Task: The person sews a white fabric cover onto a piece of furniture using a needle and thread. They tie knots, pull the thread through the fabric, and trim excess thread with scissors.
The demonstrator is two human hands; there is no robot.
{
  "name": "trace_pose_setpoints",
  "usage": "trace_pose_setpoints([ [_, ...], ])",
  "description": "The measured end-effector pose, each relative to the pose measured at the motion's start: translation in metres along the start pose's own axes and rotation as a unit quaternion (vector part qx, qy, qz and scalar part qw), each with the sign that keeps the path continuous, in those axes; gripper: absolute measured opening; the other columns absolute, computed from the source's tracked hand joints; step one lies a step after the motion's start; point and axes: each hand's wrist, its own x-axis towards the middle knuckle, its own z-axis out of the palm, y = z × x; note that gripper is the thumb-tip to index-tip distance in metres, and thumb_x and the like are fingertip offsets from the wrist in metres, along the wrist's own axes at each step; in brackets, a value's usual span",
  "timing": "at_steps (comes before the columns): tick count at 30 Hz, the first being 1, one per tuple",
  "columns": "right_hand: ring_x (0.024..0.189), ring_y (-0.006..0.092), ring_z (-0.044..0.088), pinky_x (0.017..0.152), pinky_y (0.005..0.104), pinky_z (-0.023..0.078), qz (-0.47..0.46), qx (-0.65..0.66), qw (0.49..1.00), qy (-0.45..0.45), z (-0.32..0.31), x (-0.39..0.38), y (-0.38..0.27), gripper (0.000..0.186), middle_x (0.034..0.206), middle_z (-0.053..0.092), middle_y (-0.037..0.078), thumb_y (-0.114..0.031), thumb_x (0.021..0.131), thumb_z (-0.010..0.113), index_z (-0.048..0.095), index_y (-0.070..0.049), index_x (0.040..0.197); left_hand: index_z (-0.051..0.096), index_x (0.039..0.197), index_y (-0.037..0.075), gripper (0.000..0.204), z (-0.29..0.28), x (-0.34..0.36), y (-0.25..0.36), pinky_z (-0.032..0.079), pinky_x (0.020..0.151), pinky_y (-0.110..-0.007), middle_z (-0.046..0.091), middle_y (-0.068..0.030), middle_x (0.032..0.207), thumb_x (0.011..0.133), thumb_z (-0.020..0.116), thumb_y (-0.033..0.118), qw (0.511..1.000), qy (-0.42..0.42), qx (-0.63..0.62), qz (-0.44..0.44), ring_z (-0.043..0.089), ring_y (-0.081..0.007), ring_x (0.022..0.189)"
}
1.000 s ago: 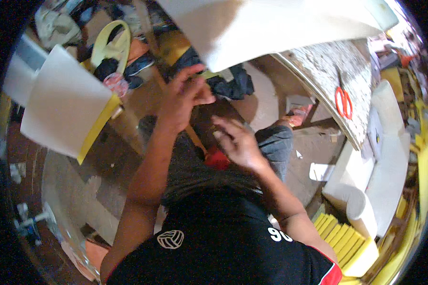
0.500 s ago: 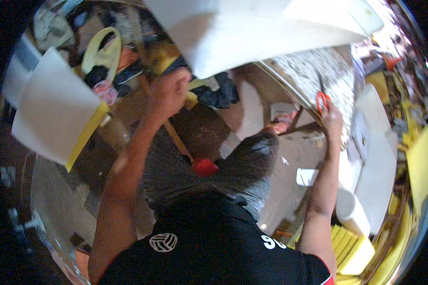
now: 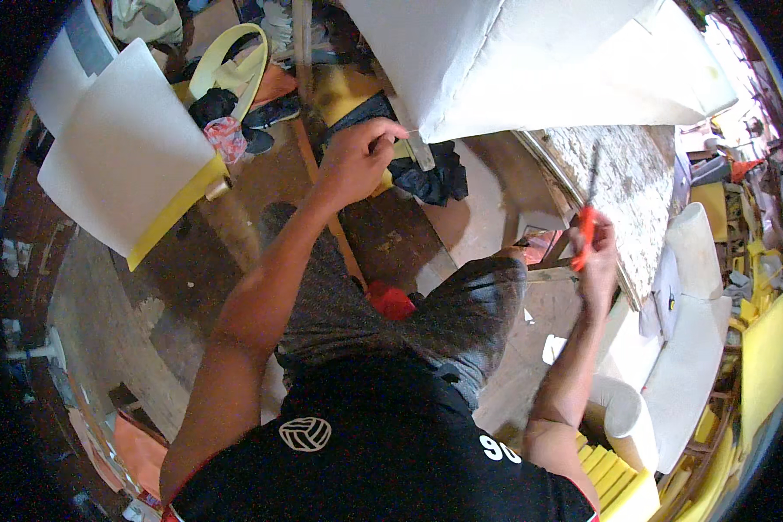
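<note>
My left hand (image 3: pixel 354 165) is raised near the lower corner of a white upholstered piece (image 3: pixel 531 65), its fingers pinched on a thin pale thread (image 3: pixel 413 132) that runs to that corner. A stitched seam runs down the piece to the corner. My right hand (image 3: pixel 597 261) grips red-orange scissors (image 3: pixel 587 228), their blades pointing up over a worn, mottled board (image 3: pixel 637 165) beside the white piece. My grey-trousered legs show below, with a small red object (image 3: pixel 390 300) between them.
At left are white panels (image 3: pixel 113 148) with yellow foam, a yellow oval frame (image 3: pixel 257 61), cloths and footwear (image 3: pixel 270 111). At right are white cushioned furniture (image 3: pixel 679 374), yellow foam blocks (image 3: pixel 609 478) and clutter. Dark cloth (image 3: pixel 439 174) lies below the white piece.
My right hand moved right to the scissors on the board and lifted them. My left hand now pinches near the white piece's corner. The view shifted.
</note>
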Motion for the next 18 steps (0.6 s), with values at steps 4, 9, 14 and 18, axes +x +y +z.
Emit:
trace_pose_setpoints([
  [4, 0.092, 0.0126, 0.062, 0.084, 0.0286, 0.051, 0.151, 0.111, 0.967, -0.172, 0.100, -0.059, -0.047, 0.041, 0.097, 0.064, 0.001, 0.000, 0.080, 0.069, 0.062, -0.004, 0.120, 0.071, 0.105, 0.008, 0.017, -0.006, -0.001, -0.001, 0.043, 0.055, -0.032, 0.057, -0.0087, 0.065, 0.093, 0.058, 0.009, 1.000, -0.012, 0.008, -0.014, 0.052, -0.0144, 0.056],
  [9, 0.071, 0.0076, 0.057, 0.063, 0.0255, 0.048, 0.139, 0.142, 0.949, -0.247, 0.166, -0.063, -0.057, 0.027, 0.081, 0.060, -0.003, -0.024, 0.090, 0.077, 0.063, -0.006, 0.103, 0.070, 0.104, 0.006, 0.016, -0.016, 0.001, 0.013, 0.043, 0.056, -0.032, 0.059, -0.0094, 0.066, 0.095, 0.058, 0.009, 0.999, -0.012, 0.036, 0.001, 0.052, -0.0144, 0.056],
  [14, 0.055, 0.0046, 0.051, 0.048, 0.0234, 0.042, 0.177, 0.176, 0.919, -0.305, 0.178, -0.049, -0.059, 0.031, 0.069, 0.054, -0.005, -0.037, 0.095, 0.072, 0.064, -0.008, 0.099, 0.070, 0.104, 0.004, 0.016, -0.018, -0.001, 0.013, 0.044, 0.056, -0.032, 0.061, -0.0109, 0.068, 0.096, 0.057, 0.010, 1.000, -0.013, 0.014, 0.003, 0.053, -0.0157, 0.056],
  [18, 0.053, 0.0051, 0.051, 0.047, 0.0236, 0.042, 0.146, 0.143, 0.932, -0.299, 0.179, -0.034, -0.059, 0.041, 0.067, 0.053, -0.006, -0.049, 0.095, 0.068, 0.065, -0.008, 0.098, 0.070, 0.105, 0.004, 0.017, -0.016, -0.001, 0.011, 0.045, 0.057, -0.032, 0.062, -0.0115, 0.069, 0.096, 0.057, 0.010, 1.000, -0.008, 0.006, 0.004, 0.054, -0.0164, 0.056],
])
